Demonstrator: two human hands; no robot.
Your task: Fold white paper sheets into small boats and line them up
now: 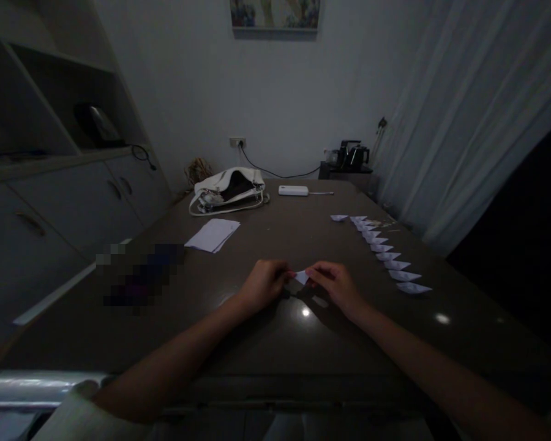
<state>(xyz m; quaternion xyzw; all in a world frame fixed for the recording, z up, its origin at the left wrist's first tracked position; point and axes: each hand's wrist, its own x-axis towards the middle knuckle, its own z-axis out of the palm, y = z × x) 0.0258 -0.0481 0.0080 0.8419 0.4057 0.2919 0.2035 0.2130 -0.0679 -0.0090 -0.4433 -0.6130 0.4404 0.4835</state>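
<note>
A small piece of folded white paper (302,277) is held just above the dark table, between my two hands. My left hand (267,283) pinches its left corner, and my right hand (334,285) grips the right side with thumb and fingers. Its exact fold is too small to make out. Off to the right, several folded paper boats (396,265) stand in a slanting row, with one more boat (338,218) a little apart at the far end. A stack of white paper sheets (213,235) lies flat to the left, beyond my left hand.
The brown table (257,349) has glossy light spots. At its far side are a white handbag (229,184) and a white power strip-like device (293,190) with a short cable. A blurred-out dark object (147,275) lies left. Curtains (463,92) hang at right.
</note>
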